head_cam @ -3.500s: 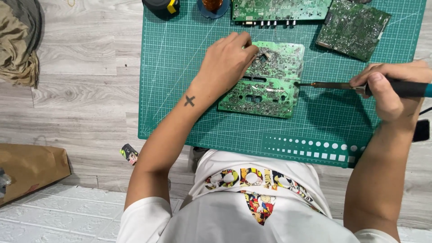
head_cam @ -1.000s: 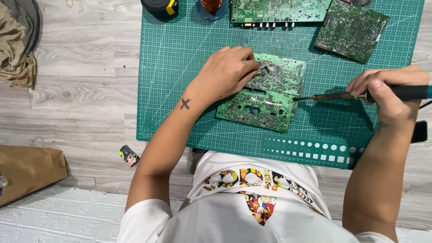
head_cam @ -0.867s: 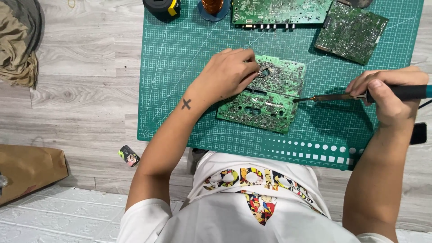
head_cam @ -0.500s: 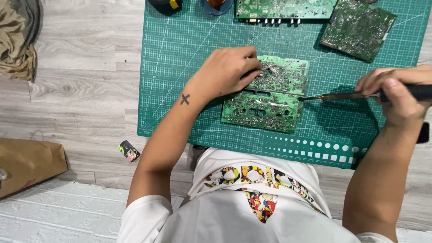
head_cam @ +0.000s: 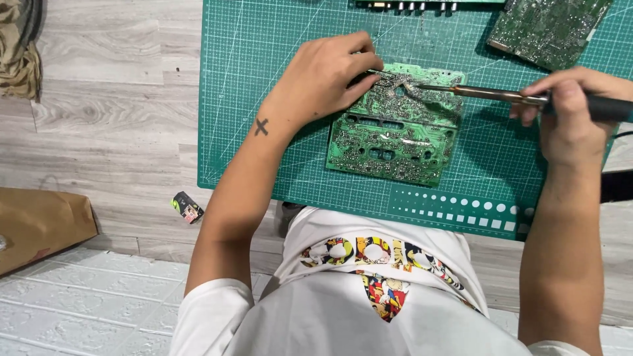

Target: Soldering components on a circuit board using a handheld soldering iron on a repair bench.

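A green circuit board (head_cam: 395, 142) lies solder side up on the green cutting mat (head_cam: 264, 99). My left hand (head_cam: 326, 79) rests on the board's upper left corner, its fingertips pinching a thin solder wire (head_cam: 389, 74). My right hand (head_cam: 570, 112) grips the dark handle of a soldering iron (head_cam: 501, 96). The iron's metal shaft points left, and its tip touches the board's upper edge close to my left fingertips.
Two more circuit boards lie at the mat's top edge, one long (head_cam: 428, 4) and one tilted at the right (head_cam: 547, 26). A small black and yellow object (head_cam: 187, 206) sits on the wooden floor. At the left lie a brown paper bag (head_cam: 39, 224) and a cloth (head_cam: 20, 53).
The soldering iron's tip has moved left and up, from the board's right edge onto its upper part near my left fingers. The view has shifted slightly downward.
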